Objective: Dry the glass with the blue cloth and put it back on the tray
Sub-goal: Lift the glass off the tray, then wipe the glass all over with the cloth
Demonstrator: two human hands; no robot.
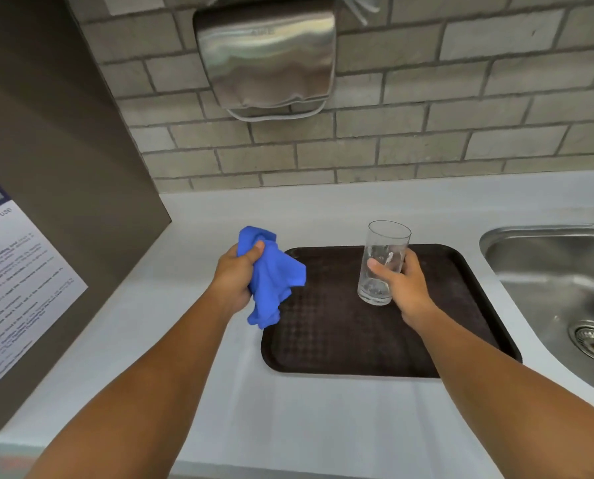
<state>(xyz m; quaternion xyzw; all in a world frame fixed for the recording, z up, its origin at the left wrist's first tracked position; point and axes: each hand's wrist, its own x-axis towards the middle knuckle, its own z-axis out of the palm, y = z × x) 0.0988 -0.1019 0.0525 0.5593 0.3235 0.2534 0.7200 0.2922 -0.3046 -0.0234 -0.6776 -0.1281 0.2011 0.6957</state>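
A clear tall glass stands upright over the dark brown tray, and my right hand is wrapped around its lower half. I cannot tell whether its base touches the tray or hangs just above it. My left hand grips a crumpled blue cloth over the tray's left edge, the cloth dangling below my fist. Cloth and glass are apart, with a stretch of tray between them.
The tray lies on a pale grey counter. A steel sink with a drain sits to the right. A metal dispenser hangs on the brick wall behind. A brown cabinet side with a printed notice stands at the left.
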